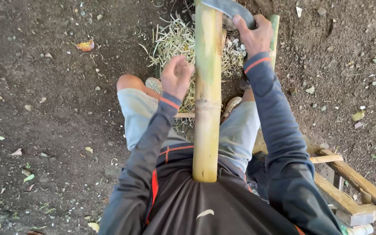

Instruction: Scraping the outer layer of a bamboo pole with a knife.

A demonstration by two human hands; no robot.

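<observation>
A thick yellow-green bamboo pole (207, 91) runs from my belly away between my knees. My right hand (254, 35) is closed on the handle of a curved dark blade (228, 8) that lies across the pole's far part at the top edge of the view. My left hand (176, 76) hovers just left of the pole with its fingers loosely curled and apart, holding nothing. A heap of pale bamboo shavings (175, 43) lies on the ground under the pole, beyond my feet.
Dark bare soil with small stones and dry leaves (85, 45) surrounds me. A second thin green bamboo stick (275, 35) stands right of my right hand. A low wooden bench frame (349, 187) sits at the lower right.
</observation>
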